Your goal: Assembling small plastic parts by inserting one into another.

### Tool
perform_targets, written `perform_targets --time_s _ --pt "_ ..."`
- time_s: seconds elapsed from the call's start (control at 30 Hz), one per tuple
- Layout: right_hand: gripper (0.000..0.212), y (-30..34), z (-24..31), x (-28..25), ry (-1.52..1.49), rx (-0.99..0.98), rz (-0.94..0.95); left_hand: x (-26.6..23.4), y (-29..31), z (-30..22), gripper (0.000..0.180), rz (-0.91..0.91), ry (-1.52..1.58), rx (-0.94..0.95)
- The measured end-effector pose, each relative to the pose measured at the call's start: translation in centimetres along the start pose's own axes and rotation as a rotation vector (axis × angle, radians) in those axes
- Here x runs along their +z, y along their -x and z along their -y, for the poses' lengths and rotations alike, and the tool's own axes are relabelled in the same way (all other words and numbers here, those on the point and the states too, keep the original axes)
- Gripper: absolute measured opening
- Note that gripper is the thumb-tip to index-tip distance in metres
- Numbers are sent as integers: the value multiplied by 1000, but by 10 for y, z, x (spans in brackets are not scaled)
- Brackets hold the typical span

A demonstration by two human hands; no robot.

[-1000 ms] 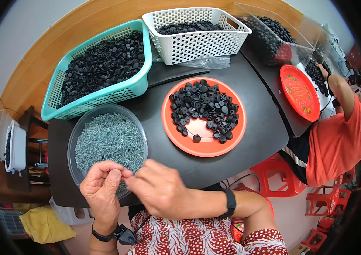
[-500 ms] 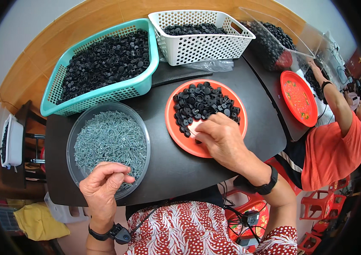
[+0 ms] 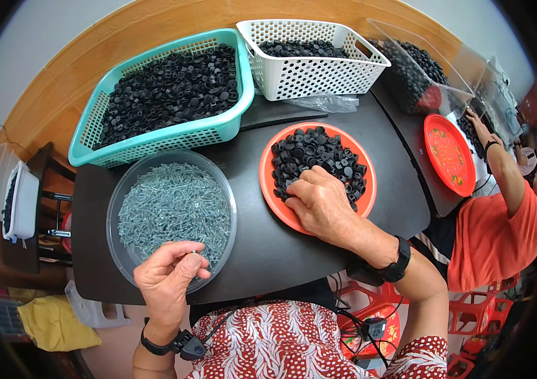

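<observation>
Between the thumb and forefinger of the left hand (image 3: 166, 278), pinched together, sat a tiny silvery screw (image 3: 194, 252). Only a bright speck of it showed at the fingertips; the fingers hid the rest, so I could not tell which way it pointed or how its long axis lay. Just beyond and beneath those fingertips, loose screws (image 3: 170, 205), slim, grey-silver and lying every which way, filled a clear round tub (image 3: 112, 234).

Well to their right, the right hand (image 3: 325, 205) had its thumb and forefinger bent close together at the near side of a heap of black caps (image 3: 319, 151); whether they gripped one, I could not tell. The caps were short, round and dull, some showing hollow mouths, and faced mixed ways on a red-orange plate (image 3: 266, 174). Beyond both hands' fingers stood a turquoise basket (image 3: 167, 142) and a white basket (image 3: 319, 76).
</observation>
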State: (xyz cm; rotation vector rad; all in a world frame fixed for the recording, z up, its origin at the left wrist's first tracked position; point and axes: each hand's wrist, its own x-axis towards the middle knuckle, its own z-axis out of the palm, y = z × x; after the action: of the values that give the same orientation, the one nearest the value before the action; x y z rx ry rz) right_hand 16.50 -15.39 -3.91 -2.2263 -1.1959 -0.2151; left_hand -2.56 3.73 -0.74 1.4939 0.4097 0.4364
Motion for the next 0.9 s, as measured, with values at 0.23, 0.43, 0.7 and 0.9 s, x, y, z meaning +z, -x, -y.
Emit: perform_targets --time_s 0.23,0.43,0.7,0.9 --pt "7 2 -1 0 -48 25 -81 3 0 2 11 -6 -13 -4" --pt "10 -1 -3 4 -65 8 -42 7 -1 3 10 4 8 22" --pt "11 -2 2 -2 -50 -46 -8 4 0 2 10 72 8 -19" --pt "9 -3 0 -2 -118 -91 -23 8 -1 3 10 27 2 15"
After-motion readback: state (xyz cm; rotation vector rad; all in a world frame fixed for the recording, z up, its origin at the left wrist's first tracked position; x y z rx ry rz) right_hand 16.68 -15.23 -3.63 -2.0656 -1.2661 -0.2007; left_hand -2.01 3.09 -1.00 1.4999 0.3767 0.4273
